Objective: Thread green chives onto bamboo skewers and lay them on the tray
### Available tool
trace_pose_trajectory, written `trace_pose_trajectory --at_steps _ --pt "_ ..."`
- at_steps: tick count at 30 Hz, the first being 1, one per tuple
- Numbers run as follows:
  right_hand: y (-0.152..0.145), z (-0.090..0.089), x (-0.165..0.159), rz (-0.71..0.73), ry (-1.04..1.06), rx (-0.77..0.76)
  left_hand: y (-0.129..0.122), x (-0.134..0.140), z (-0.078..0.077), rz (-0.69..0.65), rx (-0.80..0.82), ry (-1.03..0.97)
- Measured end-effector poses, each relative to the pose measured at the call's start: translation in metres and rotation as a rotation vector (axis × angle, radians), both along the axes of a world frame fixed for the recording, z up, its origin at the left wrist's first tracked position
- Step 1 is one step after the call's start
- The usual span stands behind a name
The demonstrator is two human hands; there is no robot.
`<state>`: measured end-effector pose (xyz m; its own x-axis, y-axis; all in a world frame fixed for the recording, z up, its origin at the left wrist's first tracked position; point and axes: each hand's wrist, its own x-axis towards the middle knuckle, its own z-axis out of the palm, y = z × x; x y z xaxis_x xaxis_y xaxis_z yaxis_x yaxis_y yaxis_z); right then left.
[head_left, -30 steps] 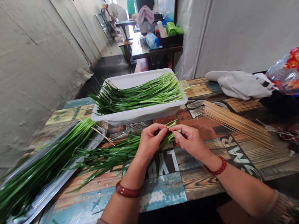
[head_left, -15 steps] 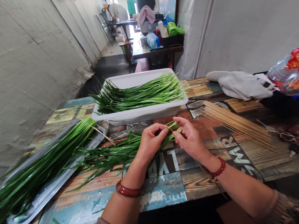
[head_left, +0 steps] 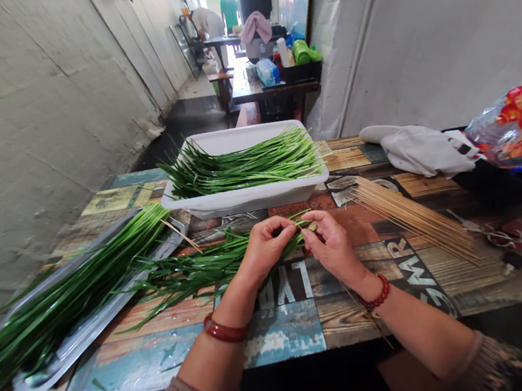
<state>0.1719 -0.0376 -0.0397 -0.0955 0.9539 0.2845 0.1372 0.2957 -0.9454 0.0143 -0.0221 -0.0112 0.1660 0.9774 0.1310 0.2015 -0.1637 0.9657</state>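
Note:
My left hand is closed in a pinch at the pale stem ends of some garlic chives, whose dark leaves trail left across the table. Facing it, my right hand pinches a thin bamboo skewer; its lower length slants out beneath the wrist toward the table's front edge. The fingertips of both hands nearly meet at the stem ends, and the exact contact there is partly hidden. Behind them, a white tub holds more garlic chives. Right of my hands lies a pile of bamboo skewers.
A clear plastic tray at left carries a large chive bunch, with a few short sticks at its end. To the right are scissors, a grey cap and a plastic bag. Two people stand far back.
My right index finger has bent down and in toward the left fingertips. Both hands otherwise stay at the stem ends. The far person in green has shifted slightly.

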Motion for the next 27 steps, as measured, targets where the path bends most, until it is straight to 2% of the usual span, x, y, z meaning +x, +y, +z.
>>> trace_pose_trajectory --at_steps 6,9,13,16,22,27 --pt "0.002 -0.005 -0.002 -0.025 0.037 -0.008 -0.001 0.002 0.002 -0.059 0.107 0.083" --pt "0.003 -0.003 -0.001 0.008 0.092 -0.034 -0.002 0.002 0.005 -0.09 0.172 0.121" --pt "0.002 0.004 0.004 0.1 0.223 -0.099 -0.004 0.001 0.008 -0.229 0.037 0.112" --pt "0.003 0.006 0.006 0.115 0.255 -0.148 -0.005 0.001 0.008 -0.246 -0.069 0.108" --pt "0.008 -0.001 0.005 0.072 0.103 -0.184 -0.006 0.007 0.002 -0.177 -0.006 0.123" --pt "0.006 -0.001 0.007 0.016 -0.102 -0.024 -0.006 0.008 -0.001 -0.174 0.026 0.199"
